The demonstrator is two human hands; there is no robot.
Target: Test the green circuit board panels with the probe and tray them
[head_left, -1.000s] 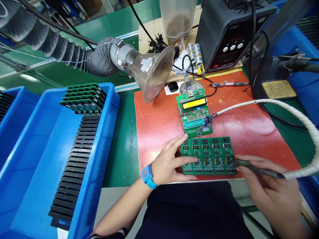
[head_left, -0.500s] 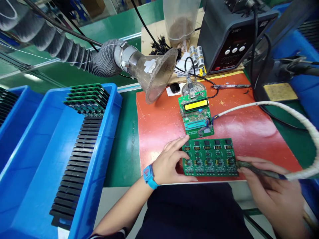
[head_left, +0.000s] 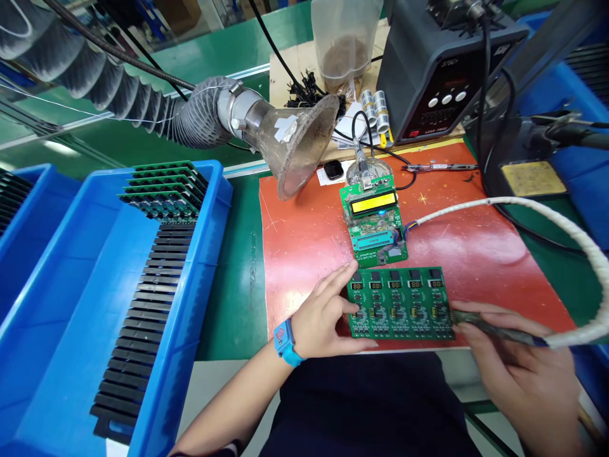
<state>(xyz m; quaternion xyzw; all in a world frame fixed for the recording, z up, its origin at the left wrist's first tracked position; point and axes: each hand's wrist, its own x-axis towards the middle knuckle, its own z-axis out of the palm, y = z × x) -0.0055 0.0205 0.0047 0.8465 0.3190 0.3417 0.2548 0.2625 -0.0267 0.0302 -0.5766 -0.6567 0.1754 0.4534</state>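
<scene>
A green circuit board panel (head_left: 399, 303) with several small two-digit displays lies on the red mat near its front edge. My left hand (head_left: 326, 312) grips its left end, index finger on the face and thumb along the lower edge. My right hand (head_left: 528, 362) is closed around a dark, tape-wrapped probe (head_left: 495, 329). The probe's tip meets the panel's right edge; the exact contact is hidden by the fingers. From the probe a white wrapped cable (head_left: 583, 235) loops back to a programmer board (head_left: 375, 222) with a lit yellow screen, just above the panel.
On the left, a blue bin (head_left: 107, 254) holds upright green boards (head_left: 164, 187) in a black slotted rack (head_left: 143, 317). A fume extractor hood (head_left: 304, 146) hangs over the mat (head_left: 304, 235). Behind stand a soldering station (head_left: 442, 82) and a clear container (head_left: 345, 44). A pen (head_left: 442, 167) lies at the back.
The view has shifted very slightly. Both hands, the panel and the probe keep the same positions relative to one another.
</scene>
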